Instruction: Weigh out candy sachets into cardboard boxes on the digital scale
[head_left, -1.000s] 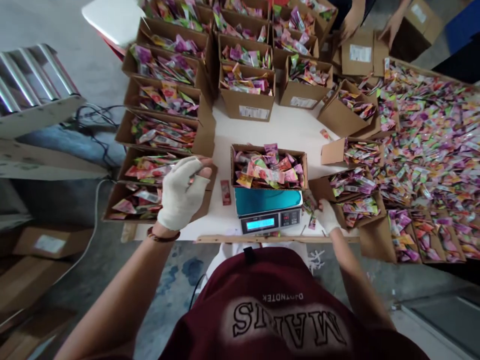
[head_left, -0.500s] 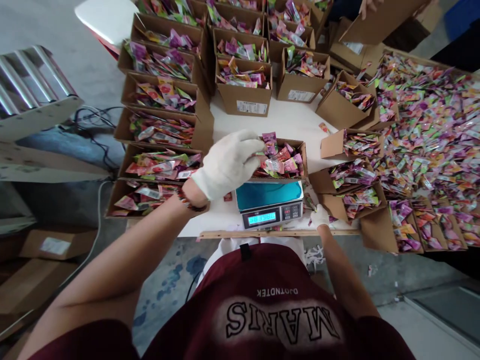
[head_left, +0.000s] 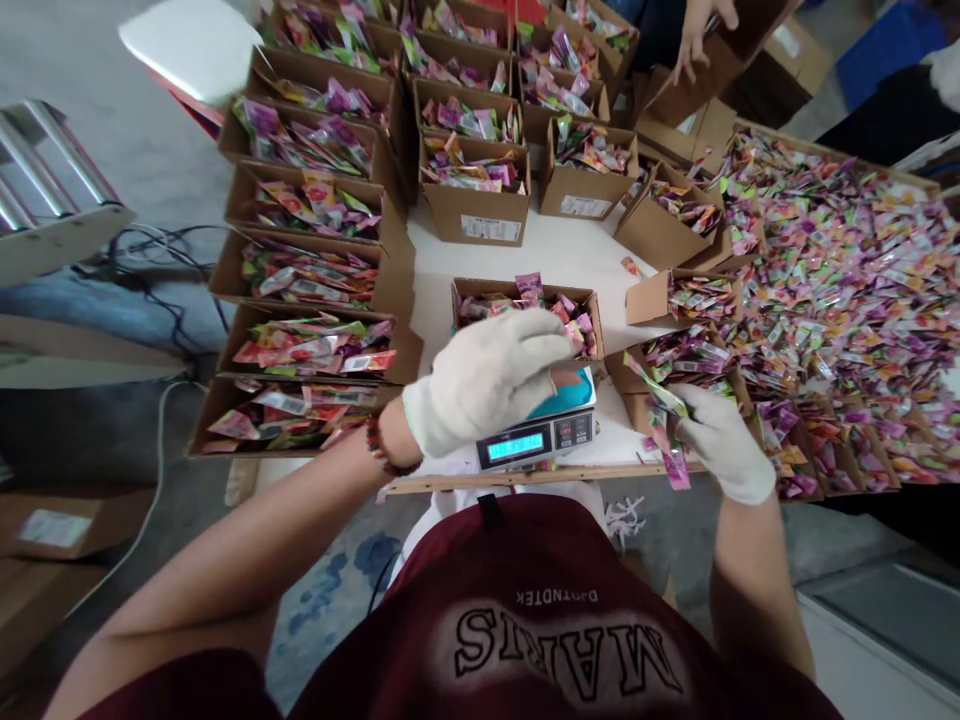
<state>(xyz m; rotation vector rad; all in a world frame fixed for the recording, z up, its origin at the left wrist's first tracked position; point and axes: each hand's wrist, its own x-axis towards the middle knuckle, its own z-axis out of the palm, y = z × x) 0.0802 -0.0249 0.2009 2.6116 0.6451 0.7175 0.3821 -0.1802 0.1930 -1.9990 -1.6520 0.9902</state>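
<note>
Both my hands wear white gloves. My left hand (head_left: 487,378) hovers over the near edge of a cardboard box of coloured sachets (head_left: 525,300) that stands on a digital scale (head_left: 536,440); its fingers are curled and pinched on something I cannot make out. My right hand (head_left: 720,440) is raised off the table right of the scale and grips a few coloured sachets (head_left: 664,430) that hang down from it.
Rows of open boxes of sachets (head_left: 307,270) fill the white table (head_left: 559,255) to the left and back. A large loose heap of sachets (head_left: 832,260) lies on the right. Another person's hand (head_left: 694,40) handles an empty box at the back.
My left hand came from the left boxes to the box on the scale, then drew back toward me. My right hand lifted off the table edge with sachets.
</note>
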